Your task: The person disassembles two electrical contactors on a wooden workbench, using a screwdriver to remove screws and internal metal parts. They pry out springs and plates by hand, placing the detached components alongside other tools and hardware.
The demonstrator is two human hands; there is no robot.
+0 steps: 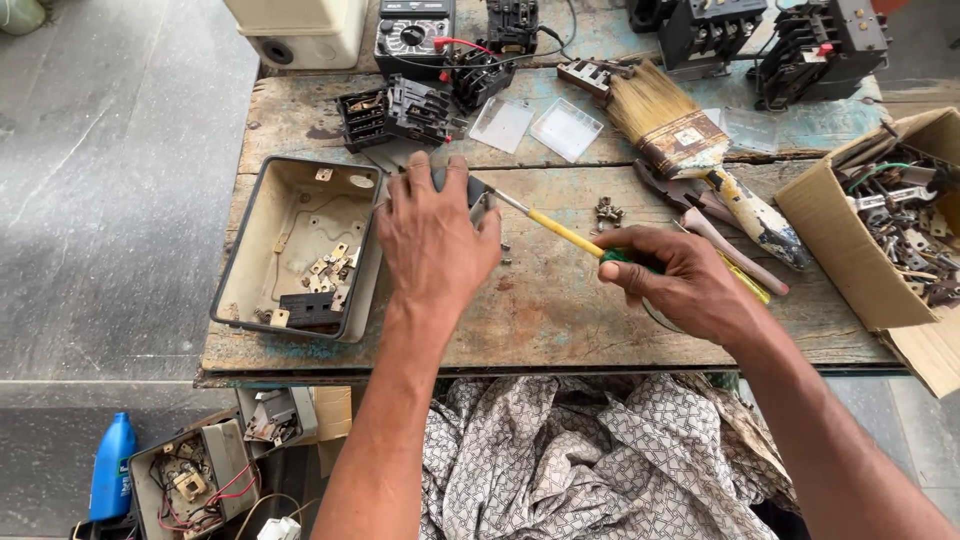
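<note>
Left hand [432, 235] pressed flat over a small dark part [478, 192] on the wooden surface [560, 310], fingers bent down around it. Right hand [685, 282] shut tight on the green handle of a screwdriver [560, 232]. Long yellow shaft slanting up and to the left, from right hand toward left hand. Metal tip right at the dark part, just beside the left fingers. Left hand nearer the part; right hand farther back along the tool. Open grey box [295, 245] just left of the left hand. Paintbrush [690, 140] and pliers [690, 195] lying behind the right hand, well clear of the tip.
</note>
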